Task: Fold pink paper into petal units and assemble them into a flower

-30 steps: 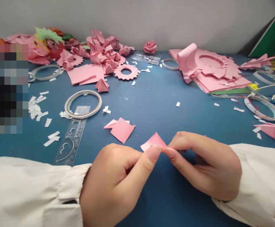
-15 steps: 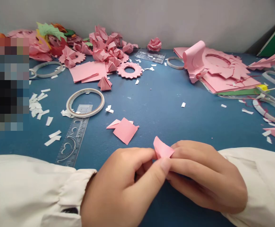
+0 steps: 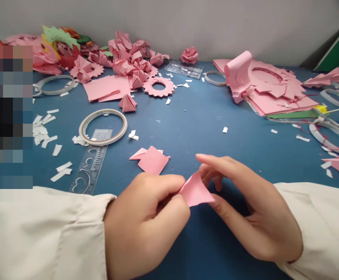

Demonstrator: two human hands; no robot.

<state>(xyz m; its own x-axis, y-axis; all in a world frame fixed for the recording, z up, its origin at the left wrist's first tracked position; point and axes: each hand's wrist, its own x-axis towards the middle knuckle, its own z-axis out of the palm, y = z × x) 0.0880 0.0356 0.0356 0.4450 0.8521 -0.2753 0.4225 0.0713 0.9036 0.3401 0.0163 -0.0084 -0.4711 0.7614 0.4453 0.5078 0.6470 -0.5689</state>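
A small folded piece of pink paper (image 3: 196,190) is pinched between the thumb and bent index finger of my left hand (image 3: 147,221). My right hand (image 3: 251,206) sits just to the right of it, thumb and index finger spread wide. Its thumb tip is at the paper's lower right corner, and some of its fingers are by the upper corner; whether they press on it I cannot tell. Beyond the left hand lies a folded pink paper square (image 3: 154,159) with pointed bits sticking out from under it.
A tape roll (image 3: 83,136) rests over a clear stencil ruler (image 3: 95,163) on the blue table (image 3: 187,132). White scraps (image 3: 41,132) are strewn about. Pink folded flowers (image 3: 130,58) and a toothed paper ring (image 3: 169,91) lie at the back, a pink paper stack (image 3: 286,103) at right.
My right hand has let its fingers spread and drawn them off the paper's front. My left hand keeps its pinch, and the paper has tilted so more of its face shows.
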